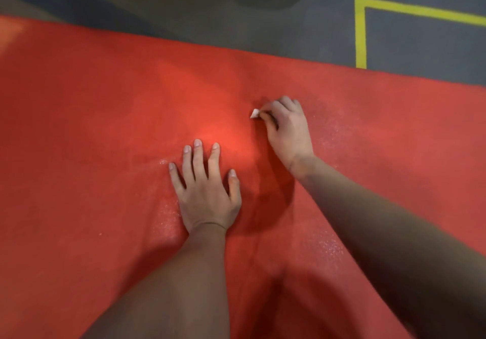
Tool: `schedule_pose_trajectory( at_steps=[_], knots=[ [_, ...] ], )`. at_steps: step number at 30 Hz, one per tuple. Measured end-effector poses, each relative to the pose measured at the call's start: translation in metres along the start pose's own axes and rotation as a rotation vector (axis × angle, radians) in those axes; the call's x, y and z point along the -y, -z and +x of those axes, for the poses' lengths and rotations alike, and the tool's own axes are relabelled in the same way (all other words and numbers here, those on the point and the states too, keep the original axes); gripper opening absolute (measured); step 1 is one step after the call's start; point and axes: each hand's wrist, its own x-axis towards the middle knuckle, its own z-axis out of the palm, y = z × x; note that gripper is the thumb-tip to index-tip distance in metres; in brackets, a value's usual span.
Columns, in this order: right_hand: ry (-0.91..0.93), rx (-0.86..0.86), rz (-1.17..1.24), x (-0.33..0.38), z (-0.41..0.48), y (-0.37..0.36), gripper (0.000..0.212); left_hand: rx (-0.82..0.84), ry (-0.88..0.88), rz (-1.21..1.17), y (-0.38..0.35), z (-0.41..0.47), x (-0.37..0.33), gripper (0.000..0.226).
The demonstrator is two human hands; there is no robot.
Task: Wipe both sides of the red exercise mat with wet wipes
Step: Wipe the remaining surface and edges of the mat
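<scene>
Forearms reach out over the red exercise mat (pixel 92 102), one hand bracing and the other wiping.

Nearest, the left hand (pixel 207 194) lies palm down on the mat, its fingers straight, spread and holding nothing. Beyond its fingertips and off to their right, the right hand (pixel 288 128) bends at the wrist, its fingers curled around a small white wet wipe (pixel 254 113) that pokes out on their left and touches the mat. The mat lies under both hands, its long axis apparently running left to right. A band of mat lies ahead of the right fingers, likely the next stroke. Farther off are grey floor (pixel 420 44) and yellow tape (pixel 360 23).
</scene>
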Motion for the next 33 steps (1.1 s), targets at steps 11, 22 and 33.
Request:
schedule_pose_trajectory(
  at_steps=[11,22,33],
  knots=[
    [-0.040,-0.092,-0.066,-0.027,0.076,-0.011,0.012,0.005,-0.002,0.001,-0.001,0.001,0.000,0.064],
    [0.008,-0.084,-0.129,-0.038,0.087,-0.005,0.017,0.022,-0.007,0.010,0.000,0.000,0.000,0.065],
    [0.021,-0.084,-0.025,-0.048,0.039,0.015,0.008,0.017,0.005,0.019,-0.001,0.000,0.000,0.065]
  ],
)
